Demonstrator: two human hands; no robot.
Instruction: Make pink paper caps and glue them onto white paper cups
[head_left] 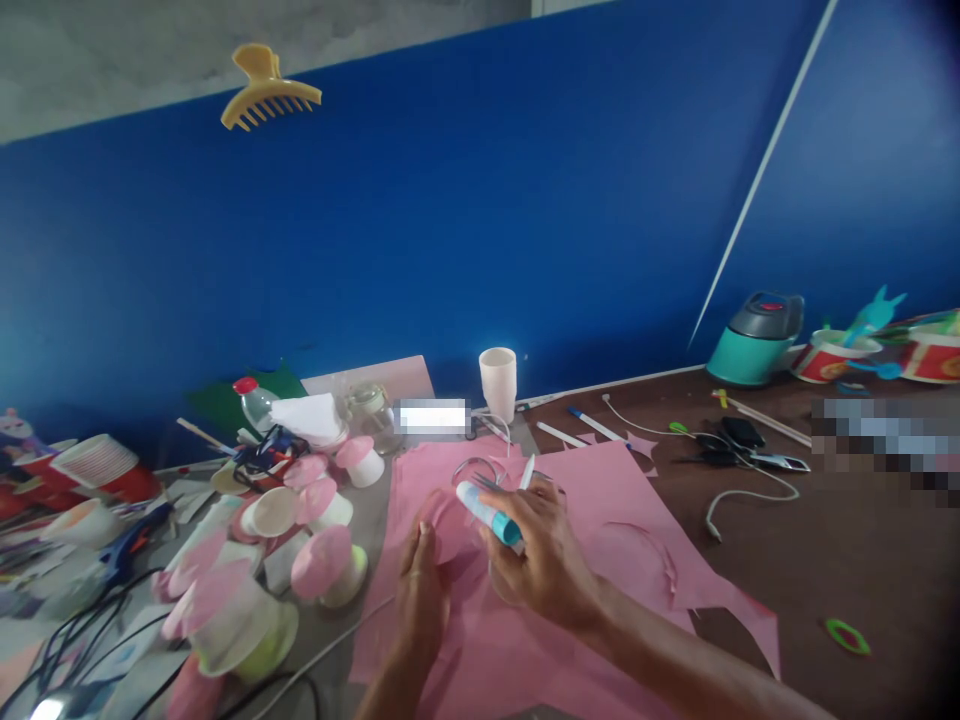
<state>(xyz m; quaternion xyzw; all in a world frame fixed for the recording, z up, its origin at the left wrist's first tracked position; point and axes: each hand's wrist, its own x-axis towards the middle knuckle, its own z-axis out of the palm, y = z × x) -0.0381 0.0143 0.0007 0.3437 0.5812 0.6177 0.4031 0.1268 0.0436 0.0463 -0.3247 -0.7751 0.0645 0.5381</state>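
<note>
**Glue stick in my right grip, pink paper under both hands**

Glue stick (489, 515) sits clamped in my right hand (541, 560), fingers wrapped around its teal lower end while the white end sticks out up and to the left. Its long axis runs on a slant, from near-right to far-left, crossing above the pink paper (600, 500) spread on the bench (825, 540). A thin white stick (528, 472) also rises from between my right fingers, pointing away from me; I cannot tell what it is.

My left hand (421, 590) lies just left of the right one, fingers together and pressed flat on a curved pink piece (442, 520), which it holds down rather than grasps. The white end of the glue stick points over the top of that piece, so the right hand is the nearer one to it and the gap between glue and paper is small.

To the left stand paper cups with pink tops (330, 565). Far behind the paper stands a plain white cup (498, 380). To the right on the brown bench lie scissors (720, 455) and a white cable (742, 490), well apart from my hands.

As for writing: I can read no brand or label on the glue stick. The red-and-white bowls (832, 358) at far right carry print too small to make out.
</note>
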